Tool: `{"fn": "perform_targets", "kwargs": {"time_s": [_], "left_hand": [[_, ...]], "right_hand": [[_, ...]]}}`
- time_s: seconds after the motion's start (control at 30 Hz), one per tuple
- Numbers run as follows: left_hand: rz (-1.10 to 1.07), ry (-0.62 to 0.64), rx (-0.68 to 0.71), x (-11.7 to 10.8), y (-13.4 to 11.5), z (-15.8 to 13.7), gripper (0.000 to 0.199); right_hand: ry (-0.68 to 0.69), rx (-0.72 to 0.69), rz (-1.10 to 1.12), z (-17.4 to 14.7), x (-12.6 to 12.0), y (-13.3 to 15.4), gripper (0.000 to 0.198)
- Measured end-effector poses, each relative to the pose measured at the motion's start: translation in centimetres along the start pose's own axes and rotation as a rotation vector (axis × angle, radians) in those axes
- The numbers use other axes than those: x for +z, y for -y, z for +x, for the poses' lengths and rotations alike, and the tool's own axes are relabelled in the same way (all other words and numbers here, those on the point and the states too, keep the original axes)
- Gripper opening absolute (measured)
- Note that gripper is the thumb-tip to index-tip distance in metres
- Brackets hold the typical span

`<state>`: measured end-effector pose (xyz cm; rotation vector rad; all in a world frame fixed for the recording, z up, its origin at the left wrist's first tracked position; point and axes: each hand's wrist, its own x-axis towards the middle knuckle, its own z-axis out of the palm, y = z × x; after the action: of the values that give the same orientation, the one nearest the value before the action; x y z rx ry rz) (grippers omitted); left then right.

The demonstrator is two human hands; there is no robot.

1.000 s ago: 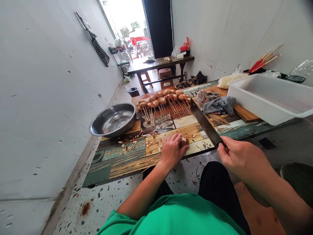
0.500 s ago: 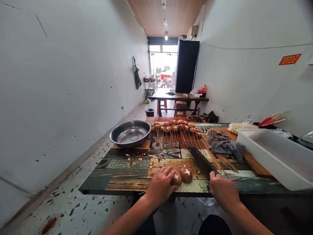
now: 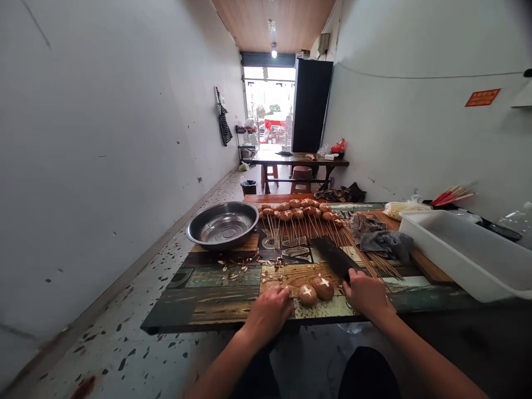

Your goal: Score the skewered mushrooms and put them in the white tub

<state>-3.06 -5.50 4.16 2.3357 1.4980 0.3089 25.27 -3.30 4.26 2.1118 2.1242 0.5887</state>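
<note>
Two brown mushrooms with white star-shaped cuts in their caps, a nearer mushroom (image 3: 307,295) and a farther mushroom (image 3: 323,288), lie side by side near the table's front edge. Just left of them, my left hand (image 3: 269,311) is closed, fingers curled around what looks like their skewer, mostly hidden by the hand. My right hand (image 3: 368,295) grips the handle of a dark, broad-bladed cleaver (image 3: 332,256). Its blade points forward and left, beyond the mushrooms. Farther back, several skewered mushrooms (image 3: 297,213) sit in rows, sticks toward me.
A steel basin (image 3: 223,226) stands at the left of the patterned table (image 3: 224,293). Mushroom trimmings (image 3: 236,267) are scattered in front of it. To the right are loose bamboo skewers (image 3: 380,267), grey rags (image 3: 384,244) and a white plastic tub (image 3: 465,255).
My left hand has drawn back left off the nearer mushroom, leaving both caps uncovered. My right hand and the cleaver have shifted slightly left and away from me. The camera view has shifted.
</note>
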Motion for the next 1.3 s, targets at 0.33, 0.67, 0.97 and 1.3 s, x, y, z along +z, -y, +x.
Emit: {"fn": "perform_targets", "kwargs": {"time_s": [0.33,0.67,0.97,1.3], "left_hand": [[-0.260,-0.618,0.049,0.9,7.2,-1.0,0.035],[-0.305,-0.729,-0.138,1.6,9.7,-0.7,0.054],[-0.327,-0.680,-0.134,2.3,10.4,-0.9,0.054],[-0.338,-0.599,-0.135,2.8,11.9,-0.8,0.060]], "right_hand": [[-0.286,-0.107,0.035,-7.5,1.6,-3.0,0.028],[-0.237,-0.369,0.109,-4.3,1.2,3.8,0.027],[-0.053,-0.323,0.191,0.5,0.1,6.5,0.031],[-0.215,0.016,0.369,-1.7,-1.2,0.9,0.034]]}}
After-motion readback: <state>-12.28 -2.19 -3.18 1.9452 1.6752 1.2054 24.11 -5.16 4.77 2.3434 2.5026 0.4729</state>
